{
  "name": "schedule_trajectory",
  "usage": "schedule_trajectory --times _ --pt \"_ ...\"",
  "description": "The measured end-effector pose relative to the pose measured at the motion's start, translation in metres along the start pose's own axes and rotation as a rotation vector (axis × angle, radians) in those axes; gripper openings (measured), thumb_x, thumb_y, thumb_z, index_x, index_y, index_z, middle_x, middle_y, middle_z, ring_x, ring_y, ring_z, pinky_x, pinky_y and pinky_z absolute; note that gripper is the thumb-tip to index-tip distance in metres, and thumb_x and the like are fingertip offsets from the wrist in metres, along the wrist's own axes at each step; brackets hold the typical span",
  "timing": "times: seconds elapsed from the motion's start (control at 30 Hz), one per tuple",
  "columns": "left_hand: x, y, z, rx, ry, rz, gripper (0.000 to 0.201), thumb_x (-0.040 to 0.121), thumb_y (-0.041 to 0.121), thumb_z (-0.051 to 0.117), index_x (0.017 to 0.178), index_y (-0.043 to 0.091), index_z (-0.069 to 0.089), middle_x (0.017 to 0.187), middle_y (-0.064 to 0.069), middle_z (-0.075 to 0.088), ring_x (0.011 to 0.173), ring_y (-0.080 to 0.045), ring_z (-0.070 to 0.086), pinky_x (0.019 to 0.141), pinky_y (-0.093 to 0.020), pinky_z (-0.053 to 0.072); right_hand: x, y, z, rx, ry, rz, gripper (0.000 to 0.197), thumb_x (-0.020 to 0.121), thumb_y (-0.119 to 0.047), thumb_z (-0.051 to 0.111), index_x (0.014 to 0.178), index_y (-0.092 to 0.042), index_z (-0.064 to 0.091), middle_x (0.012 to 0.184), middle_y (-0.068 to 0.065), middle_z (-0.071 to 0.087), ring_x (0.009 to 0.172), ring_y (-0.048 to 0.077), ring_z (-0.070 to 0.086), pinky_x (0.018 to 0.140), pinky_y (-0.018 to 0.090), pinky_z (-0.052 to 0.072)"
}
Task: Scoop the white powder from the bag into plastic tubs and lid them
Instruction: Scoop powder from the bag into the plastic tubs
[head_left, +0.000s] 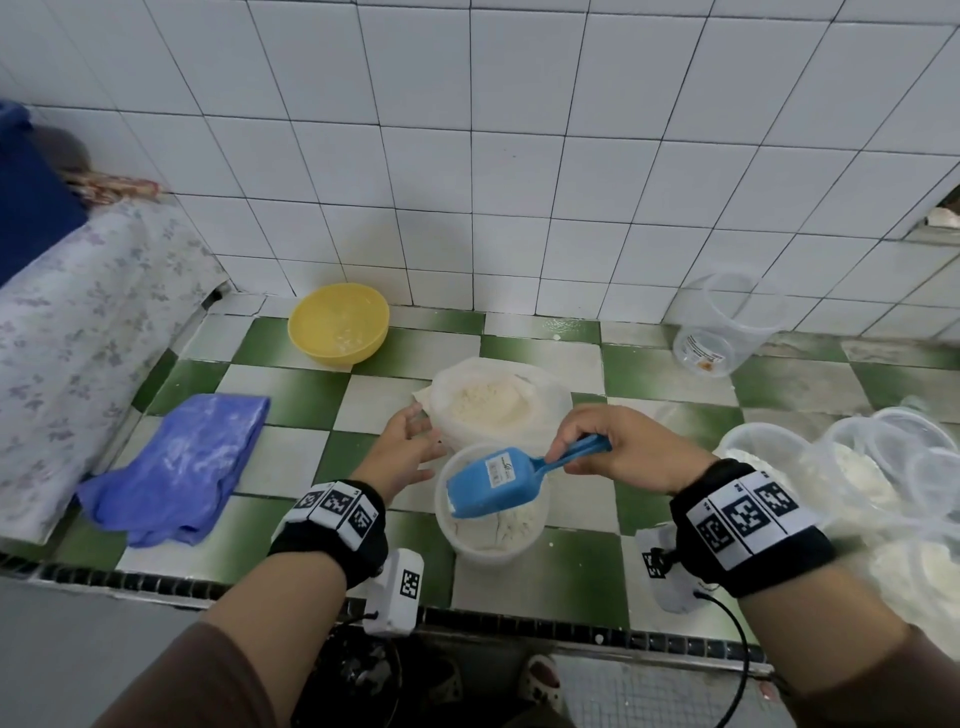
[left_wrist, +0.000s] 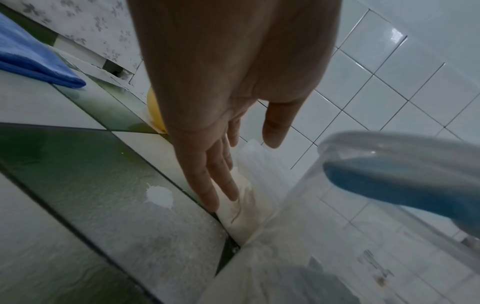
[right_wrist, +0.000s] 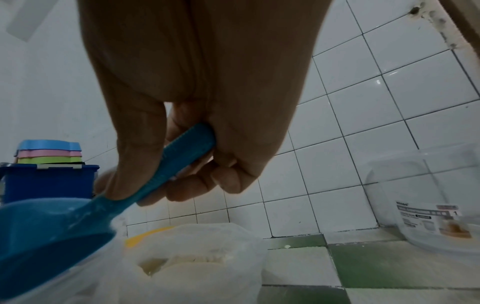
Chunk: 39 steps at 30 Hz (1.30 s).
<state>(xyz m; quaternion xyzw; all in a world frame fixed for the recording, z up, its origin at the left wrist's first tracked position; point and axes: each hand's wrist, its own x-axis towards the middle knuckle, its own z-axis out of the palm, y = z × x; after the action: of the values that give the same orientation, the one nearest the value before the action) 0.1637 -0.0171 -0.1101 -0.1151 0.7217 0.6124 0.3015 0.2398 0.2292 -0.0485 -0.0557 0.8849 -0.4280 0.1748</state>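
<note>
Over the tub (head_left: 491, 525), right hand (head_left: 628, 452) grips the scoop (head_left: 496, 483) (tipped); left hand (head_left: 402, 452) spread.

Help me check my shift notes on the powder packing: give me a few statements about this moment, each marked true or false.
1. The right hand grips the handle of the blue scoop. True.
2. The scoop is tipped over the yellow bowl. False: it is over the plastic tub in front of the bag of powder; the bowl stands apart by the wall.
3. The left hand holds a lid. False: it is open, fingers straight, beside the bag, holding nothing.
4. The tub under the scoop already has white powder in it. True.
5. The blue cloth covers the bag. False: it lies on the counter to the left, apart from the bag.
</note>
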Motion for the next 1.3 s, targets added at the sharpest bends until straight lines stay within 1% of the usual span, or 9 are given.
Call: schedule_trajectory --times 0.3,0.43,0.53,0.63,0.7,0.87,0.97,1.13,1.3 --pt "0.002 0.002 0.001 0.031 0.013 -0.010 0.055 0.098 0.016 0.052 0.146 0.022 0.028 0.143 -0.003 0.045 0.110 -0.022 0.059 0.099 -0.049 0.047 -0.004 0.007 -0.014 0.326 0.074 0.140 0.015 0.089 -0.011 0.060 0.098 -0.015 0.071 0.090 -0.007 0.071 0.077 0.002 0.063 0.073 0.012 0.047" --pt "0.006 0.005 0.003 0.023 0.014 -0.021 0.054 0.097 0.018 0.054 0.145 0.022 0.030 0.138 -0.002 0.049 0.111 -0.023 0.060 0.099 -0.051 0.047 -0.001 0.012 -0.020 0.401 0.231 0.178 0.015 0.092 -0.016 0.056 0.087 -0.017 0.071 0.098 0.000 0.072 0.065 0.003 0.055 0.063 0.018 0.039" --pt "0.008 0.007 0.003 0.015 0.011 -0.033 0.055 0.095 0.018 0.057 0.144 0.022 0.031 0.137 -0.002 0.052 0.109 -0.023 0.062 0.100 -0.052 0.046 0.009 0.017 -0.023 0.340 0.339 0.220 0.014 0.092 -0.017 0.057 0.096 -0.012 0.070 0.097 0.010 0.071 0.064 0.003 0.054 0.061 0.012 0.042" --pt "0.011 0.010 0.003 0.026 0.000 -0.041 0.056 0.094 0.019 0.058 0.143 0.021 0.031 0.136 -0.003 0.051 0.112 -0.026 0.060 0.100 -0.053 0.045 0.025 0.018 -0.023 0.143 0.442 0.202 0.013 0.090 -0.017 0.060 0.089 -0.009 0.070 0.098 0.006 0.071 0.075 0.008 0.058 0.072 0.016 0.046" --pt "0.014 0.013 0.003 0.030 -0.007 -0.044 0.057 0.094 0.020 0.059 0.144 0.021 0.031 0.138 -0.003 0.050 0.115 -0.027 0.057 0.100 -0.054 0.045 0.036 0.015 -0.022 -0.076 0.467 0.164 0.014 0.090 -0.016 0.060 0.092 -0.007 0.070 0.098 0.002 0.069 0.081 0.011 0.057 0.069 0.011 0.041" --pt "0.021 0.018 0.004 0.050 0.002 -0.055 0.060 0.094 0.021 0.058 0.146 0.019 0.028 0.140 -0.004 0.047 0.118 -0.028 0.055 0.098 -0.053 0.047 0.064 0.008 -0.020 -0.560 0.310 0.065 0.021 0.092 -0.011 0.051 0.107 -0.005 0.065 0.104 0.011 0.060 0.099 0.026 0.055 0.084 0.030 0.043" --pt "0.026 0.020 0.003 0.055 0.007 -0.071 0.060 0.095 0.020 0.057 0.147 0.018 0.027 0.141 -0.005 0.046 0.117 -0.029 0.055 0.096 -0.051 0.049 0.073 -0.001 -0.018 -0.804 0.188 0.042 0.021 0.092 -0.008 0.049 0.108 -0.008 0.062 0.103 0.008 0.058 0.097 0.024 0.054 0.082 0.030 0.045" --pt "0.032 0.022 0.002 0.030 -0.028 -0.117 0.060 0.096 0.024 0.054 0.148 0.022 0.024 0.142 -0.005 0.045 0.104 -0.030 0.063 0.087 -0.050 0.054 0.085 -0.011 -0.016 -0.839 0.030 0.072 0.024 0.090 -0.004 0.045 0.108 -0.005 0.062 0.107 0.010 0.057 0.101 0.026 0.054 0.084 0.032 0.047" --pt "0.035 0.022 0.002 0.017 -0.060 -0.152 0.057 0.099 0.026 0.049 0.148 0.026 0.020 0.142 -0.008 0.046 0.098 -0.031 0.067 0.084 -0.051 0.055 0.097 0.001 -0.016 -0.646 -0.010 0.173 0.022 0.092 -0.007 0.046 0.101 -0.003 0.065 0.109 0.011 0.058 0.100 0.025 0.055 0.087 0.032 0.046"
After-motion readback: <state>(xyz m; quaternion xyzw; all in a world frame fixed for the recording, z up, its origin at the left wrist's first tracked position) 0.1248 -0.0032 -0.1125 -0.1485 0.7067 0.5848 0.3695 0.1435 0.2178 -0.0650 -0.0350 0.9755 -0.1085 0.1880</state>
